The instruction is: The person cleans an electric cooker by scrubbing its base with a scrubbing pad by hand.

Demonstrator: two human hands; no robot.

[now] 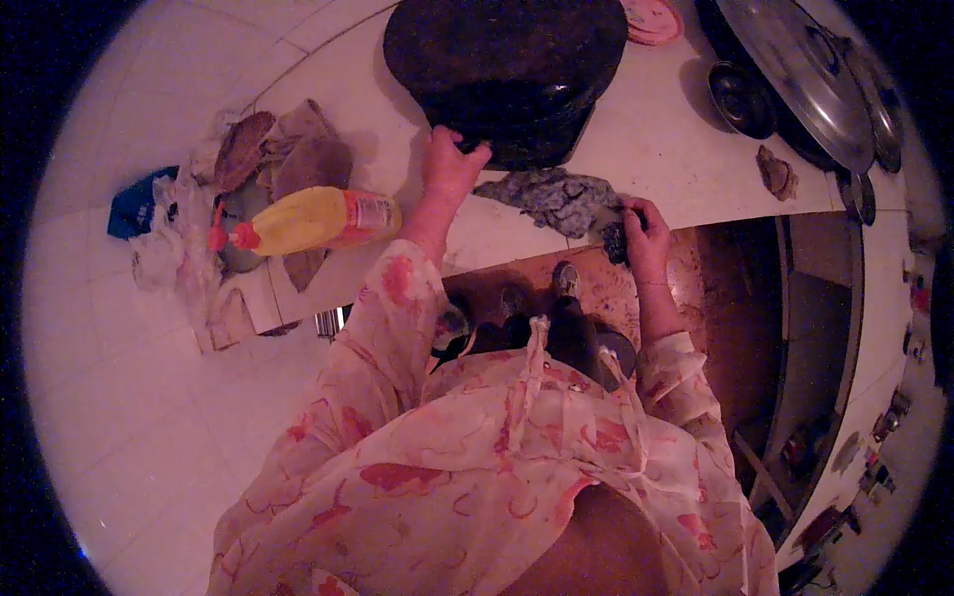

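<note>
A large black object (505, 60) with a broad, rounded top stands on the white counter; its exact kind is too dark to make out. My left hand (455, 164) is at its front left corner, fingers bent and closed against the edge. A crumpled grey cloth (556, 199) lies on the counter just in front of the black object. At the cloth's right end, my right hand (646, 233) pinches it between thumb and fingers, near the counter's front edge. Part of the cloth hangs over that edge below the fingers.
A yellow bottle (308, 221) with a red cap lies left of my left arm, beside crumpled cloths (308, 149) and plastic bags (169, 233). At the right are a big metal lid (795, 74), a small dark bowl (740, 97) and a brownish scrap (776, 174). A pink plate (653, 18) is behind.
</note>
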